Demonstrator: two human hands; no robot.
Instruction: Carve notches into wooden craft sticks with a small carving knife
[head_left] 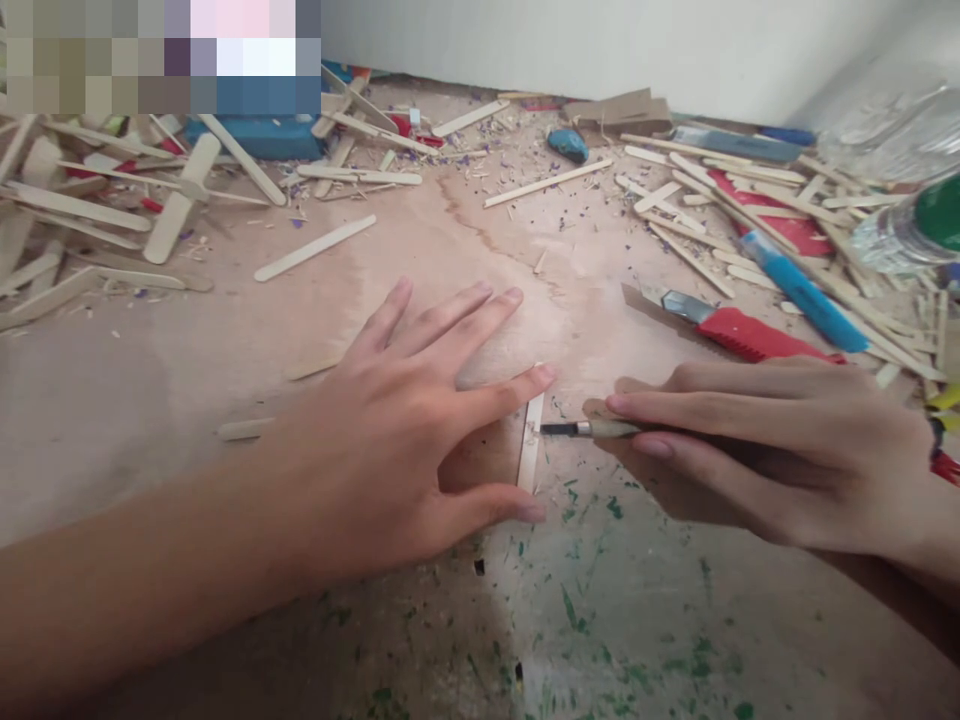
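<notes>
Head view: a flat wooden stick (529, 455) is pinned on the worktable (172, 400) by the left hand (405, 410), whose fingers are spread apart, the index fingertip being set at the stick's far end and the thumb tip at its near end. Just right of the stick, a small carving tool (589, 429) is clamped between the thumb and fingers of the right hand (787, 440), its dark tip brought against the stick's roughened middle. The thin stick might be split there if too much force is applied. Should the tip be driven past the stick, the left hand could be cut, since the gap between thumb and index finger is faced by it. The right knuckles could be nicked by the red box knife (735, 330), beyond and right of the stick, because its blade is exposed. No brand or label can be read; any print on the blue strip (806, 295), farther right of the stick, cannot be made out.
</notes>
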